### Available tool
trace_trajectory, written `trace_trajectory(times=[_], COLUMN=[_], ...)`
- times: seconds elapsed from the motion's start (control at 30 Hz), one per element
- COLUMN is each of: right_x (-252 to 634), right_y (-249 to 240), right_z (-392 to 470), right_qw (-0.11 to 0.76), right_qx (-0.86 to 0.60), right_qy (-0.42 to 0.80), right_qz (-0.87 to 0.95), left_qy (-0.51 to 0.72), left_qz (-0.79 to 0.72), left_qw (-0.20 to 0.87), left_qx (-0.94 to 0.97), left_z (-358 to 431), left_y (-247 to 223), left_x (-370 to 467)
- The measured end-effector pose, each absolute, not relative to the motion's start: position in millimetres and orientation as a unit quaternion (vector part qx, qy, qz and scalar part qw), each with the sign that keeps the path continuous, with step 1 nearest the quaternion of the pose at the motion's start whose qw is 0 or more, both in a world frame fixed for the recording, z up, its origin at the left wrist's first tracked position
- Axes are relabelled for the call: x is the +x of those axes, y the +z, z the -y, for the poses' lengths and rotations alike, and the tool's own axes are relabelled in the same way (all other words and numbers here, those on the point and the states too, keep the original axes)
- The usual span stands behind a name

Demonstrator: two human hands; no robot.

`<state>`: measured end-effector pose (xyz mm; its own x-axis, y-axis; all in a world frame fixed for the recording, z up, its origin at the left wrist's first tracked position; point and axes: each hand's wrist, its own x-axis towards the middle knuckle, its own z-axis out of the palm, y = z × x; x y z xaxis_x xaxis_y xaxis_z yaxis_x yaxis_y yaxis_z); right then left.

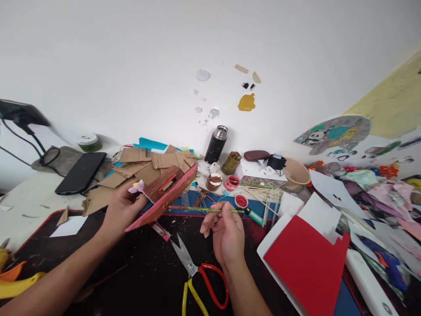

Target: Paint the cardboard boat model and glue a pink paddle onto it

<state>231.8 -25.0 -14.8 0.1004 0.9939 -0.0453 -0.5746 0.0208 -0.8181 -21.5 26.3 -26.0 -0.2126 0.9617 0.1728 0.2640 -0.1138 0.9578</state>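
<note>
My left hand (pixel 125 205) is closed on the side of a small cardboard model (pixel 179 186), tilted above the dark mat. It has a brown wall with a cut-out opening and a pinkish-red painted panel. A pale pink flower-like piece (pixel 137 187) sits by my left fingers. In my right hand (pixel 226 237) a thin green paintbrush (pixel 197 209) is pinched, its tip at the panel's painted face. Scissors (pixel 190 267) with red and yellow handles lie open below, beside my right wrist. Beyond that hand are small pots of red paint (pixel 241 201), pink paint (pixel 231 188) and brown paint (pixel 214 181).
Cardboard scraps (pixel 131 169) are piled at the back left near a black phone (pixel 80 173). A black flask (pixel 216 145) stands against the wall. A red sheet (pixel 307 263) and white boards cover the right side. A green-handled cutter (pixel 255 217) lies near my right fingers.
</note>
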Motion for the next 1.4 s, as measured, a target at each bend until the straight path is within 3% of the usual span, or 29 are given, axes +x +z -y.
trace_trajectory(times=[0.9, 1.4], right_x=[265, 252], right_y=[-8, -8], right_z=[2, 9], right_qw=[0.753, 0.716], right_qx=[-0.381, -0.374], right_qy=[0.504, 0.549], right_qz=[0.185, 0.214], left_qy=[0.483, 0.493], left_qz=[-0.593, -0.602], left_qw=[0.337, 0.333], left_qx=[0.548, 0.532], left_z=[-26, -24], left_y=[-24, -23], left_x=[-26, -20])
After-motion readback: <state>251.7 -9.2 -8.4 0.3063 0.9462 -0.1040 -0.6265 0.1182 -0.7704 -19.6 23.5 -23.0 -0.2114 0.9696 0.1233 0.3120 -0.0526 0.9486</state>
